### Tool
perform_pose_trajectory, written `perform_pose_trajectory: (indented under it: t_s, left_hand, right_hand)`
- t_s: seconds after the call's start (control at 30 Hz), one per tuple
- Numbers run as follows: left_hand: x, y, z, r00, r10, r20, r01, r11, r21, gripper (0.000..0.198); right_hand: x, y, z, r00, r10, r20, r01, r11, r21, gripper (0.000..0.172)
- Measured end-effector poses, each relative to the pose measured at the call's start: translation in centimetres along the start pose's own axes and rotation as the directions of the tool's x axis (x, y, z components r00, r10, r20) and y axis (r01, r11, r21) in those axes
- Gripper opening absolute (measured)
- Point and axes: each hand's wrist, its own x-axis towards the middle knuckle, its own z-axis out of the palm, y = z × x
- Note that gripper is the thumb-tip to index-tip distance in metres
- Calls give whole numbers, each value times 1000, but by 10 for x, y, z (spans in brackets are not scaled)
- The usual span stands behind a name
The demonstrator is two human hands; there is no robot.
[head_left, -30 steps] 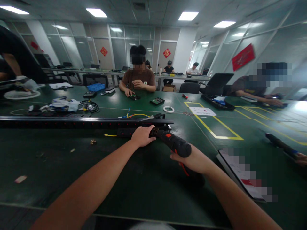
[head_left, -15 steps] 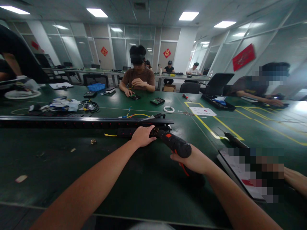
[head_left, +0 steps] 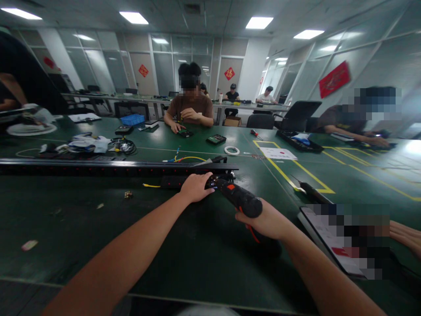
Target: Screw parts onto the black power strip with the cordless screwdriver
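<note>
My right hand (head_left: pixel 268 219) is wrapped round the grip of a black cordless drill (head_left: pixel 243 199) with orange accents. The drill's nose points left and away, at the right end of a short black bar (head_left: pixel 171 181). My left hand (head_left: pixel 196 188) presses on that bar, fingers over its top and thumb toward the drill tip. The bit's exact contact is too small to make out. A yellow wire (head_left: pixel 151 185) sticks out of the bar's left end. Just behind lies a long black rail (head_left: pixel 98 166).
Small brass-coloured parts (head_left: pixel 128 194) lie left of my arm. A white ring coil (head_left: pixel 232 151) and a printed sheet (head_left: pixel 278 153) are farther back. At right, a co-worker's hand (head_left: pixel 406 237) is beside a tablet-like board (head_left: pixel 329 239) and a dark pointed tool (head_left: pixel 312 191). Another person (head_left: pixel 189 105) sits opposite.
My hands and the drill stay almost in place. At right, the dark pointed tool has shifted slightly left, and the co-worker's hand has changed its pose.
</note>
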Motion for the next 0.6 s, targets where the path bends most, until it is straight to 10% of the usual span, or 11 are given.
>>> perform_pose_trajectory:
  t_s: [0.6]
  left_hand:
    - [1,-2,2,1000,12,-6,-12,1000,-6,69]
  right_hand:
    - [1,5,0,1000,-30,5,30,1000,-3,10]
